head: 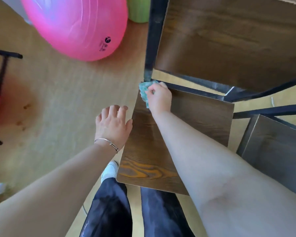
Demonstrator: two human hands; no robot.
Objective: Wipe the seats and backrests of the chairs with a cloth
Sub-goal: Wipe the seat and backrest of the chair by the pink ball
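A dark wooden chair stands in front of me, its seat (200, 120) below and its backrest (229, 40) above, joined by a black metal frame (154, 31). My right hand (159, 98) grips a teal cloth (143, 91) at the seat's far left corner, where the frame's upright meets the seat. My left hand (113, 124) hovers with spread, relaxed fingers over the floor just left of the seat's left edge and holds nothing. A silver bangle sits on its wrist.
A large pink exercise ball (75, 26) lies on the wooden floor at the upper left, with a green object (138, 9) behind it. A second dark chair seat (273, 151) stands at the right. A black metal stand (0, 79) is at the left edge.
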